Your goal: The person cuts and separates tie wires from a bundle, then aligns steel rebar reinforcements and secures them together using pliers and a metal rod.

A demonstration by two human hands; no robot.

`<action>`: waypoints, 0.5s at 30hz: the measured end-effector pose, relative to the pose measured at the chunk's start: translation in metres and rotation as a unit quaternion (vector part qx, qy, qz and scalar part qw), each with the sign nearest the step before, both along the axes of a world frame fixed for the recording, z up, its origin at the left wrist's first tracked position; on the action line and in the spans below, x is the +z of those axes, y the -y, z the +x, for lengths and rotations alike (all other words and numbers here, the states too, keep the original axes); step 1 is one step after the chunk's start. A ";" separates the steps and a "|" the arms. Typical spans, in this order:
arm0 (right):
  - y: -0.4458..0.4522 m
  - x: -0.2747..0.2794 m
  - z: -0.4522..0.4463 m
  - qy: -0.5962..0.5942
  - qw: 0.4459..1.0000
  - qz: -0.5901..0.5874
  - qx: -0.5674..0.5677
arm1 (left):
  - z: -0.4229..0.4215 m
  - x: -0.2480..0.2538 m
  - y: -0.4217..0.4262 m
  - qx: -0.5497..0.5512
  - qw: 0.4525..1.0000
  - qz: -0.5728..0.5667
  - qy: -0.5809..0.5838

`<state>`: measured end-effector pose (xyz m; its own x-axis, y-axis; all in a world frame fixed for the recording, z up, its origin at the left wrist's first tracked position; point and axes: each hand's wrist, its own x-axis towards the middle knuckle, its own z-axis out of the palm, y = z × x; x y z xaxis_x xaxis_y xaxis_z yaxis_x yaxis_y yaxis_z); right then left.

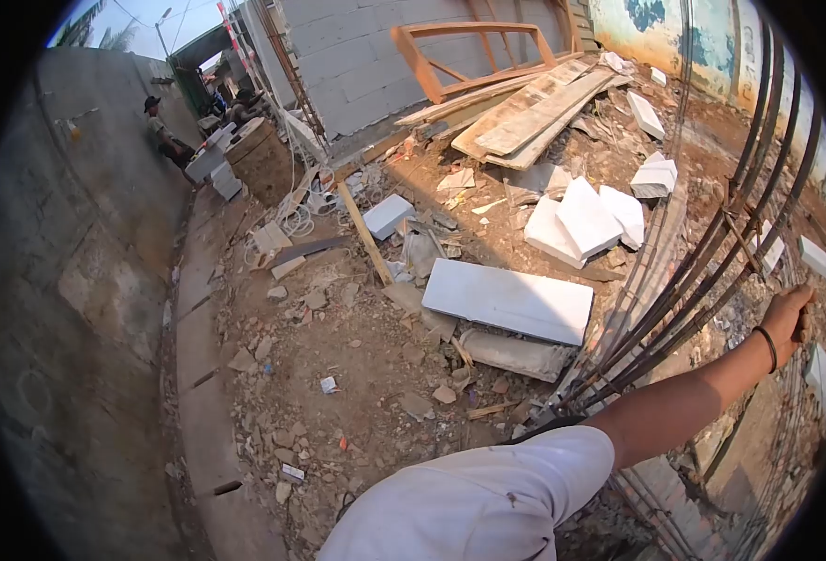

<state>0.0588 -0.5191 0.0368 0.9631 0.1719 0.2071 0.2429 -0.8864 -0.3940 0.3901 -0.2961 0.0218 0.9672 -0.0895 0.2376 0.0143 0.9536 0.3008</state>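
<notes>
I saw rubble-strewn ground (338, 402) between a grey plastered wall (95, 280) and a block wall (366, 65), scattered with white blocks (502, 297) and planks (539, 110); the steel bars (733, 206) rose near the right hand (789, 323); its fingers looked bent, their grip unclear to me; the black rim cropped the left hand's side; distant figures blurred.

Wristband (767, 350): one, just behind the fingers (802, 301).
Thick rods (703, 280): at least four, near the fingers, to their left.
White blocks (508, 301): at least ten, left, above and below the fingers.
Wooden frame (419, 67): one, well beyond them.
Broad planks (546, 114): at least two, likewise.
People (162, 129): at least two, far left.
</notes>
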 end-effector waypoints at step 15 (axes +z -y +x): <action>-0.045 0.001 0.269 -0.066 0.248 0.963 0.085 | -0.099 0.013 0.036 -0.026 0.983 0.064 -0.172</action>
<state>0.3278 -0.4745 0.0380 0.9960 -0.0837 0.0310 0.0854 0.9945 -0.0607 0.2916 -0.3321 0.0350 0.9818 -0.1485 -0.1181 0.1832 0.9034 0.3876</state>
